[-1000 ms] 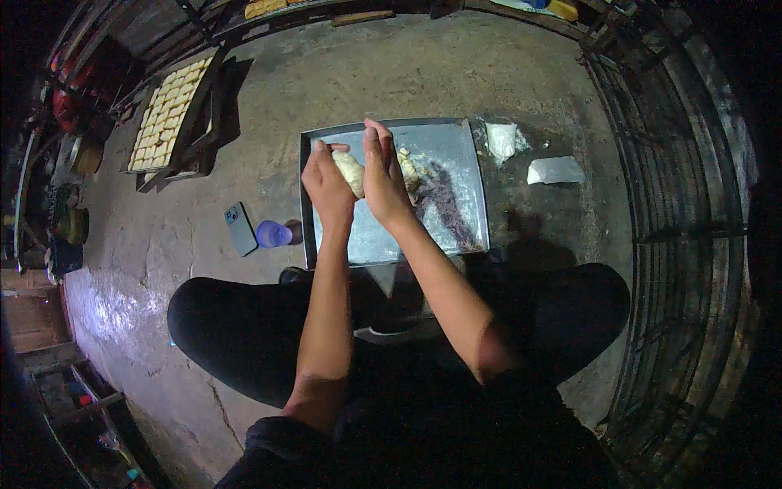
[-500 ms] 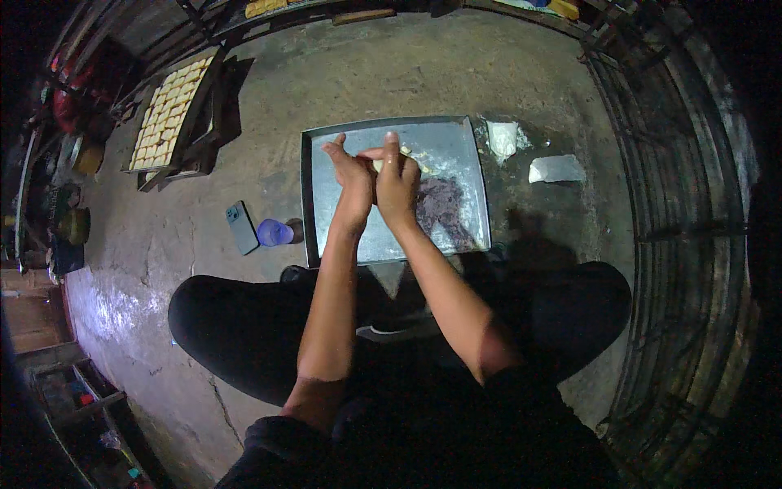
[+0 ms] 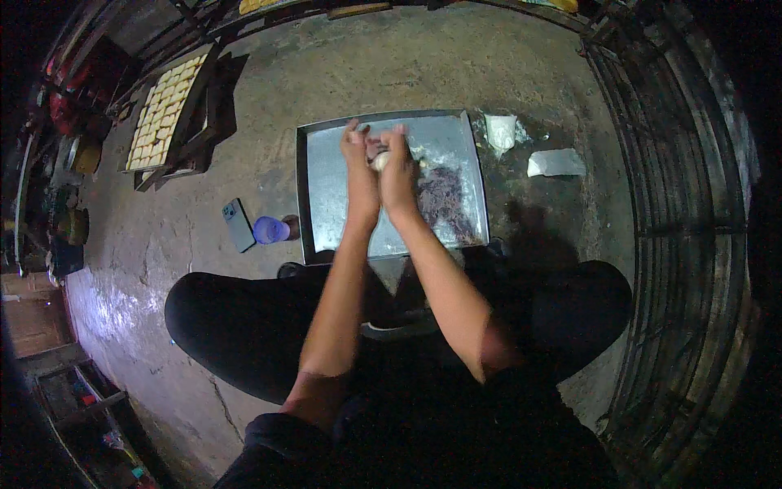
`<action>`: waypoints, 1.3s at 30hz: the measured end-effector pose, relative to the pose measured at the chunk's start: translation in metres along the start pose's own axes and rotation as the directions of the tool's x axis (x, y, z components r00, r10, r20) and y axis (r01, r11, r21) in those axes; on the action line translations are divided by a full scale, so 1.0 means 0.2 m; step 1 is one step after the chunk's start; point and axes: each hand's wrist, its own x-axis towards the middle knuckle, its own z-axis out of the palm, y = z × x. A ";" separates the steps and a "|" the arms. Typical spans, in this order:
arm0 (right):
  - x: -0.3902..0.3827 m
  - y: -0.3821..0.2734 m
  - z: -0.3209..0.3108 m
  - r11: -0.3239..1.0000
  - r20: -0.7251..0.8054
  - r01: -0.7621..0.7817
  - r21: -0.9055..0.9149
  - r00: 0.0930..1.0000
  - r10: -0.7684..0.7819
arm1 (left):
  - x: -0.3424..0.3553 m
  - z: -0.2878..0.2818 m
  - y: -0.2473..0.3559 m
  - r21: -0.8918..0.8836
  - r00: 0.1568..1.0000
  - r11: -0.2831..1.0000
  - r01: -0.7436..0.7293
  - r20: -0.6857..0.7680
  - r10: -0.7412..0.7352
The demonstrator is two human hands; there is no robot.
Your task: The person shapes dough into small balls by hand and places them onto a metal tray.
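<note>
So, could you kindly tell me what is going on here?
Someone has pale dough between the left hand and the right hand, close together over a metal tray. The hands are blurred, so the exact grip is unclear. A cup and a phone are left of the tray; filled rows of pale pieces sit farther off.

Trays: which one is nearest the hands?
The powder-dusted metal tray beneath the left hand and right hand; the upper-left tray stands farther off, holding rows of pale pieces.

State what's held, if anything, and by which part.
A pale dough lump, between the left hand and right hand; which part is gripped can't be told through the blur.
</note>
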 end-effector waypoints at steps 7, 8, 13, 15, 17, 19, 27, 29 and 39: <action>0.13 0.06 -0.06 0.987 -0.129 0.007 0.158 0.992 0.014 | -0.09 0.06 0.07 0.088 0.964 0.987 0.132 0.220 -0.148; 0.09 -0.01 -0.08 0.981 -0.118 -0.043 0.191 0.991 0.066 | -0.12 0.06 0.08 0.062 0.964 0.978 0.198 0.168 -0.206; 0.06 -0.04 -0.08 0.957 -0.124 -0.090 0.274 0.984 0.128 | -0.11 0.10 0.04 0.302 0.991 0.946 0.122 -0.084 -0.101; 0.08 0.05 -0.06 0.997 -0.136 0.065 0.051 0.989 -0.058 | -0.07 0.07 0.06 0.425 0.988 0.902 0.079 -0.151 -0.016; 0.09 0.07 -0.05 0.995 -0.094 0.043 0.091 0.995 -0.034 | -0.01 -0.01 0.10 0.346 0.984 0.938 -0.002 -0.165 0.063; 0.12 0.03 -0.10 0.982 -0.040 -0.002 0.191 0.999 0.010 | 0.04 -0.13 0.15 0.145 0.949 0.974 0.173 -0.291 -0.125; 0.27 0.03 -0.33 0.948 -0.194 -0.083 0.307 0.970 0.147 | 0.13 -0.39 0.16 0.017 0.905 0.993 0.118 -0.414 -0.100; 0.27 0.03 -0.33 0.961 -0.194 -0.085 0.263 0.971 0.139 | 0.13 -0.37 0.16 -0.106 0.936 0.991 0.084 -0.334 -0.115; 0.05 -0.09 0.00 0.949 0.063 -0.066 0.309 0.997 0.048 | -0.02 0.02 0.18 0.418 0.954 0.860 -0.292 0.184 0.235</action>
